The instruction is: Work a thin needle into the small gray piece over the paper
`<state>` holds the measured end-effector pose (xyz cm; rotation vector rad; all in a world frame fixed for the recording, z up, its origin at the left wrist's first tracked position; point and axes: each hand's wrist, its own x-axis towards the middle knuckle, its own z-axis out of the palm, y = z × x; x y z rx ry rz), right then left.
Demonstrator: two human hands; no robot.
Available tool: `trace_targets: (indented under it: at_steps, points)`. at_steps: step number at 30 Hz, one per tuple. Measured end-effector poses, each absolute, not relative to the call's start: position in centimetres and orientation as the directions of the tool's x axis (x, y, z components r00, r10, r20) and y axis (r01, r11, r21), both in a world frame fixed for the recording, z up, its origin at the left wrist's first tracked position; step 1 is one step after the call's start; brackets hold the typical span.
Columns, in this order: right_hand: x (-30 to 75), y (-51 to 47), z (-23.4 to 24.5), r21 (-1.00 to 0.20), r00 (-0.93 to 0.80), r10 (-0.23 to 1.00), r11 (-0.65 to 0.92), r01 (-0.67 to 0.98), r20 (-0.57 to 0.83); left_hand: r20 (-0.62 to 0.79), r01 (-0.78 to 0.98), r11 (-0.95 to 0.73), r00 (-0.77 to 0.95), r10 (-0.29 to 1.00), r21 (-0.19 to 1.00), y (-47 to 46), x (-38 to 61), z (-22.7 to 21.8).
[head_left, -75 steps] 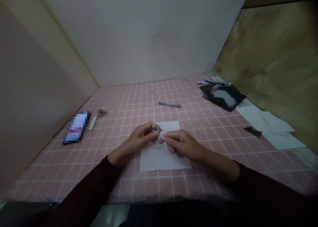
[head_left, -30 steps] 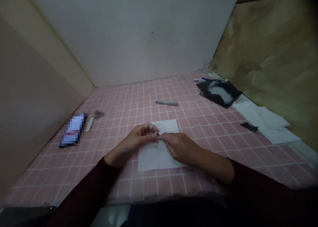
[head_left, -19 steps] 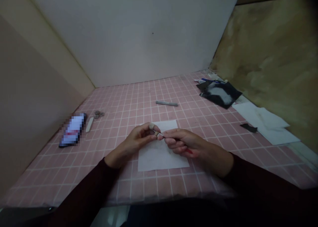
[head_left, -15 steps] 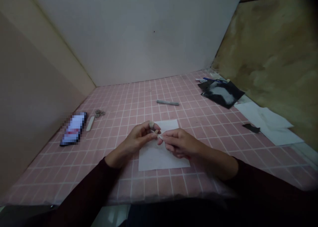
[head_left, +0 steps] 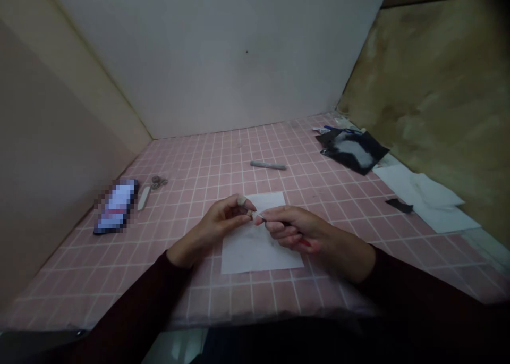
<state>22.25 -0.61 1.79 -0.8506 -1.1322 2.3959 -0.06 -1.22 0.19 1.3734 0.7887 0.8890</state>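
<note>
My left hand (head_left: 213, 220) is closed, its thumb and fingers pinching a small tan piece (head_left: 249, 213) whose shape is too small to make out. A beige wrap (head_left: 241, 200) covers one of its fingers. My right hand (head_left: 292, 227) is wrapped around a thin tool with a red end (head_left: 305, 242), which shows below the palm; most of the tool is hidden by the fingers. Its narrow tip points left, close to the tan piece; whether they touch I cannot tell. Beneath both hands lies a white paper sheet (head_left: 255, 257) with faint grey smudges.
A grey marker-like stick (head_left: 268, 165) lies beyond the paper. To the left are a blurred phone (head_left: 116, 207), a flat white stick (head_left: 144, 198) and several small round things (head_left: 158, 182). At right lie black sheets with white powder (head_left: 354, 151), white papers (head_left: 426, 199) and a dark scrap (head_left: 399, 205).
My right hand has rolled and its fingers have curled in more, so the tool's red end now shows. The left hand keeps its pinch in nearly the same place.
</note>
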Motion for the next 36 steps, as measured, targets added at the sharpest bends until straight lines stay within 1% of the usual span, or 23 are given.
trace_targets:
  at_steps: [1, 2, 3, 4, 6, 8, 10, 11, 13, 15, 17, 19, 22, 23, 25, 27, 28, 29, 30, 31, 32, 34, 36]
  points:
    - [22.1, -0.8, 1.6, -0.845, -0.733, 0.584, -0.535, -0.025, -0.348, 0.039, -0.072, -0.006, 0.464, 0.885, 0.997, -1.3, 0.0, 0.1]
    - [21.9, -1.2, 1.4, -0.920, -0.704, 0.646, -0.391, 0.030, -0.297, 0.033, -0.080, 0.005, 0.465, 0.885, 0.997, -1.3, 0.1, 0.1]
    - [21.8, -1.5, 1.1, -0.976, -0.671, 0.712, -0.192, 0.102, -0.210, 0.020, -0.088, 0.023, 0.466, 0.884, 0.996, -1.3, 0.2, 0.0]
    - [21.6, -1.8, 0.8, -0.983, -0.643, 0.760, 0.032, 0.183, -0.095, 0.004, -0.091, 0.044, 0.466, 0.885, 0.995, -1.4, 0.3, 0.0]
    - [21.5, -2.4, 0.3, -0.863, -0.619, 0.775, 0.392, 0.318, 0.124, -0.035, -0.073, 0.076, 0.456, 0.889, 0.994, -1.3, 0.4, -0.1]
    - [21.4, -2.5, 0.1, -0.773, -0.619, 0.755, 0.519, 0.364, 0.216, -0.065, -0.034, 0.088, 0.425, 0.903, 0.996, -1.2, 0.4, -0.1]
    - [21.5, -2.3, 0.3, -0.847, -0.622, 0.769, 0.424, 0.322, 0.148, -0.057, -0.026, 0.076, 0.442, 0.895, 0.997, -1.2, 0.3, -0.1]
    - [21.6, -2.1, 0.6, -0.918, -0.625, 0.778, 0.287, 0.273, 0.057, -0.040, -0.035, 0.063, 0.463, 0.885, 0.997, -1.1, 0.2, 0.0]
    - [21.8, -1.5, 1.2, -0.982, -0.660, 0.727, -0.146, 0.122, -0.191, 0.004, -0.051, 0.025, 0.501, 0.865, 0.998, -1.1, 0.0, 0.2]
    - [22.1, -0.9, 1.8, -0.882, -0.712, 0.632, -0.470, -0.038, -0.306, 0.038, -0.044, -0.018, 0.498, 0.866, 0.999, -1.3, 0.0, 0.5]
    - [22.3, -0.5, 2.0, -0.765, -0.755, 0.564, -0.630, -0.131, -0.334, 0.062, -0.033, -0.053, 0.473, 0.879, 0.998, -1.4, 0.1, 0.7]
    - [22.4, -0.3, 1.9, -0.735, -0.774, 0.544, -0.660, -0.155, -0.324, 0.086, -0.036, -0.079, 0.466, 0.881, 0.996, -1.5, 0.2, 0.9]
    - [22.2, -0.5, 1.3, -0.849, -0.762, 0.578, -0.524, -0.072, -0.292, 0.120, -0.063, -0.103, 0.489, 0.864, 0.993, -1.5, 0.5, 0.9]
    - [22.1, -0.6, 1.1, -0.910, -0.743, 0.613, -0.415, -0.015, -0.267, 0.121, -0.066, -0.102, 0.489, 0.864, 0.993, -1.5, 0.6, 0.9]
    - [21.9, -1.1, 0.8, -0.989, -0.669, 0.729, -0.084, 0.120, -0.143, 0.102, -0.044, -0.092, 0.469, 0.877, 0.995, -1.3, 0.7, 0.6]
    - [21.7, -1.5, 0.9, -0.939, -0.585, 0.808, 0.249, 0.237, 0.067, 0.072, 0.013, -0.086, 0.447, 0.892, 0.996, -1.0, 0.7, 0.4]
    - [21.7, -1.6, 1.1, -0.897, -0.555, 0.817, 0.350, 0.269, 0.152, 0.071, 0.031, -0.094, 0.440, 0.895, 0.995, -0.9, 0.7, 0.3]
    - [21.7, -1.7, 1.4, -0.885, -0.553, 0.815, 0.376, 0.276, 0.174, 0.094, 0.023, -0.116, 0.447, 0.889, 0.993, -0.8, 0.6, 0.3]
    - [21.8, -1.7, 1.7, -0.910, -0.583, 0.802, 0.329, 0.254, 0.127, 0.111, 0.010, -0.131, 0.470, 0.876, 0.991, -0.8, 0.6, 0.4]
    - [22.0, -1.5, 2.1, -0.955, -0.608, 0.792, 0.212, 0.205, 0.045, 0.135, -0.015, -0.147, 0.496, 0.858, 0.989, -0.8, 0.7, 0.4]
    - [22.2, -1.4, 2.4, -0.990, -0.637, 0.768, 0.027, 0.139, -0.069, 0.174, -0.050, -0.172, 0.514, 0.840, 0.984, -0.7, 0.7, 0.5]
    - [22.5, -0.9, 3.0, -0.945, -0.686, 0.684, -0.328, 0.015, -0.248, 0.236, -0.076, -0.230, 0.519, 0.822, 0.970, -0.7, 0.8, 0.7]
    - [22.8, -0.4, 3.2, -0.839, -0.731, 0.597, -0.541, -0.062, -0.330, 0.292, -0.063, -0.301, 0.491, 0.821, 0.952, -0.6, 1.0, 0.8]
